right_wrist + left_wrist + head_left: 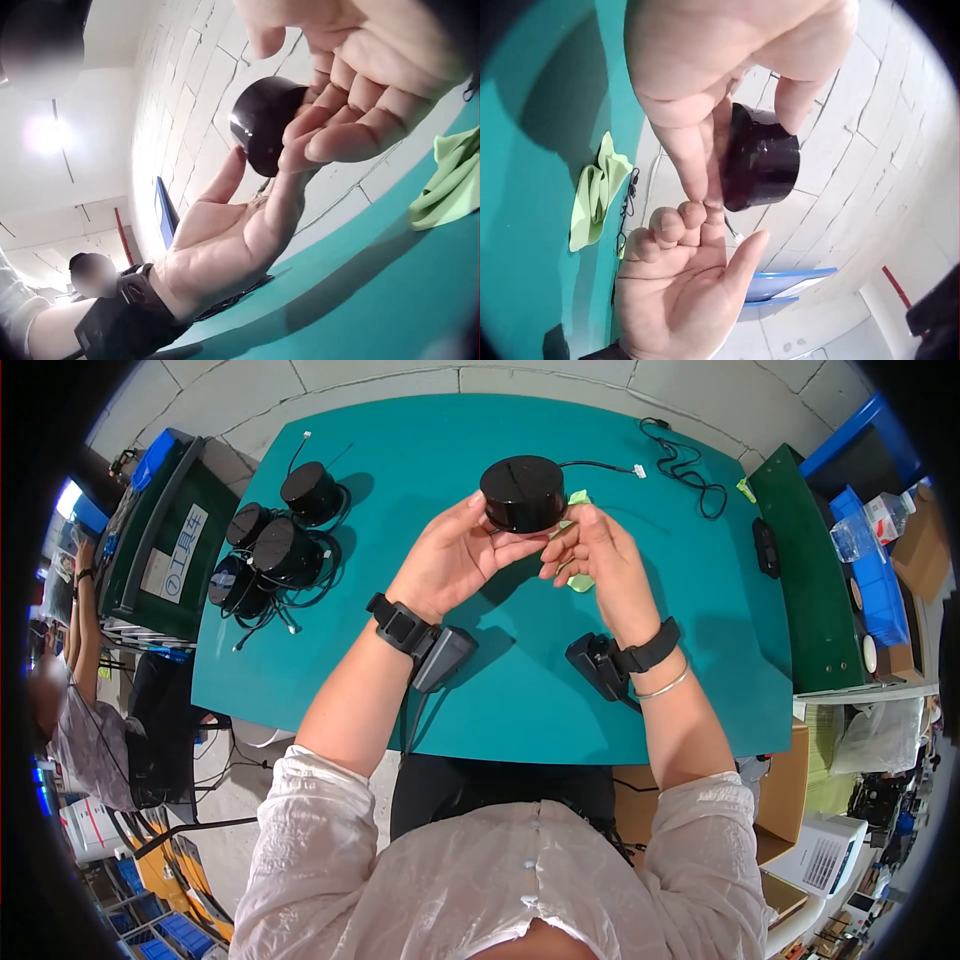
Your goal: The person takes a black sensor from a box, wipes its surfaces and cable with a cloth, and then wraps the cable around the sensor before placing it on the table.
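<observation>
A glossy black round device (522,492), like a short cylinder, is held up over the table by my left hand (455,560). The left thumb lies on its side and the fingers reach underneath, as the left wrist view shows on the dark housing (761,159). From its far side runs a thin black cable ending in a white connector (640,471). My right hand (607,565) is beside it, palm turned up and fingers loosely bent, fingertips right at the device's lower edge and the left fingertips. A light green cloth (600,191) lies on the table below the hands.
Several similar black devices (287,550) with tangled cables are grouped on the left of the green table (480,710). A black cable (690,465) lies at the back right. Dark green bins (165,530) flank the table, and another person (95,740) is at far left.
</observation>
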